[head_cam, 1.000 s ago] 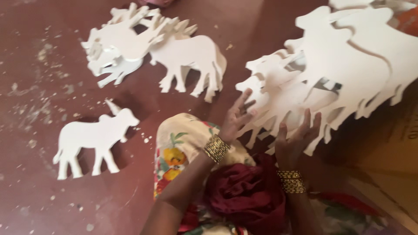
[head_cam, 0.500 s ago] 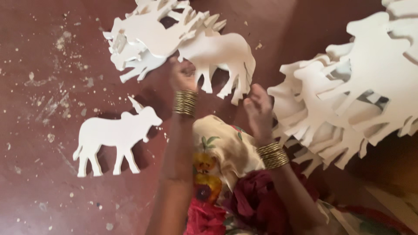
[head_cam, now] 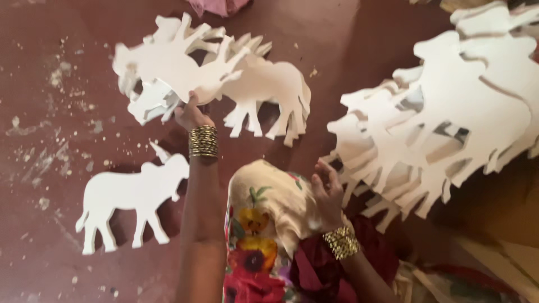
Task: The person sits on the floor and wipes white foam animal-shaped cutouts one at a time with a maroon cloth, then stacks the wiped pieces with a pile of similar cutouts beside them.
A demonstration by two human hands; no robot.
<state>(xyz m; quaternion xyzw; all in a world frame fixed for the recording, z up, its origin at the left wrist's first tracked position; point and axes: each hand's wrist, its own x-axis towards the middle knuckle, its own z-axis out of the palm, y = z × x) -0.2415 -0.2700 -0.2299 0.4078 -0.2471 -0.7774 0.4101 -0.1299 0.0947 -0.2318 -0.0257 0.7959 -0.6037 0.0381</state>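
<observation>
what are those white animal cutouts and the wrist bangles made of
The animal cutouts look like white foam board or a similar light sheet: matte, with thick uniform edges, and white crumbs litter the floor. I can't rule out painted board. The bangles on the left hand's wrist look like gold-coloured metal, shiny and ribbed, though it could be plated.

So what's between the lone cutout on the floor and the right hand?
In the head view, the left forearm and the flowered cloth lie between lone cutout and right hand.
</observation>
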